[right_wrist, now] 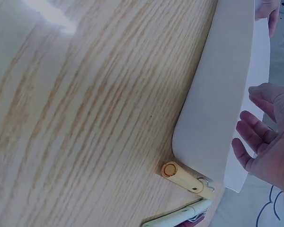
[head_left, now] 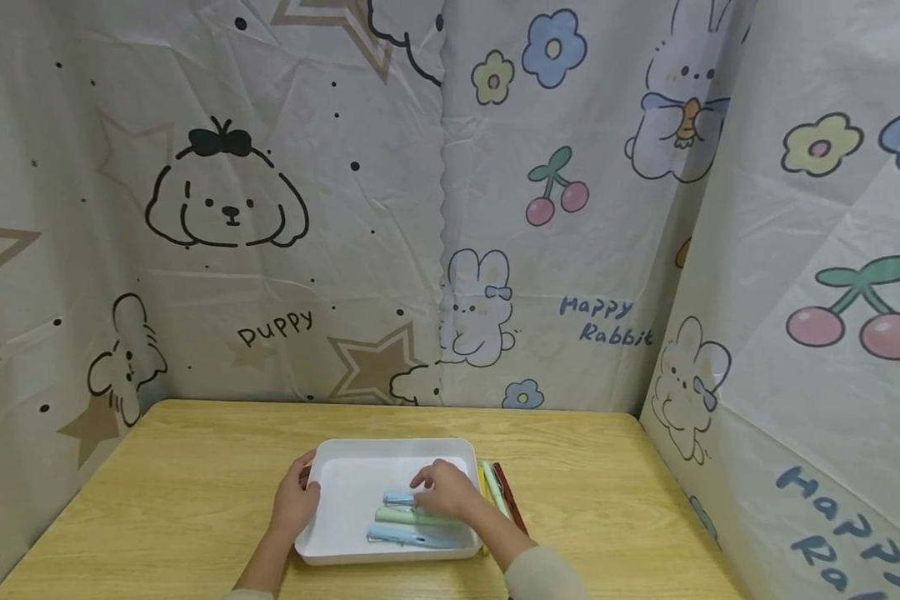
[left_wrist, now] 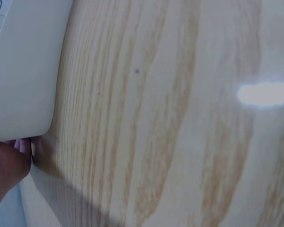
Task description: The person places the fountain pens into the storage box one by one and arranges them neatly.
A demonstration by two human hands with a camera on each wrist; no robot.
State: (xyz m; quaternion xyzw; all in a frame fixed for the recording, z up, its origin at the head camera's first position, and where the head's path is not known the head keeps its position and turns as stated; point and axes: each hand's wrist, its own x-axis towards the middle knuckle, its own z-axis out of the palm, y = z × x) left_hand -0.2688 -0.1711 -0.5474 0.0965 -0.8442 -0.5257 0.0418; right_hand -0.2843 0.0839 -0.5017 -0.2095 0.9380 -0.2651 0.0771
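Note:
A white tray (head_left: 345, 500) stands on the wooden table, and my left hand (head_left: 296, 500) grips its left side. In the left wrist view only part of that hand (left_wrist: 8, 163) shows beside the tray's wall (left_wrist: 28, 71). Inside the tray lie a blue pen (head_left: 412, 537), a light green pen (head_left: 401, 516) and a light blue pen (head_left: 397, 497), roughly parallel. Over their right ends hovers my right hand (head_left: 450, 490), hiding part of them. The right wrist view shows its fingers (right_wrist: 251, 132) loosely bent and apart, holding nothing.
Against the tray's right side lie a yellow pen (right_wrist: 187, 179), a light green pen (head_left: 495, 490) and a dark red pen (head_left: 512, 498). Cartoon-printed curtains (head_left: 360, 250) enclose the table (head_left: 195, 483) at the back and sides.

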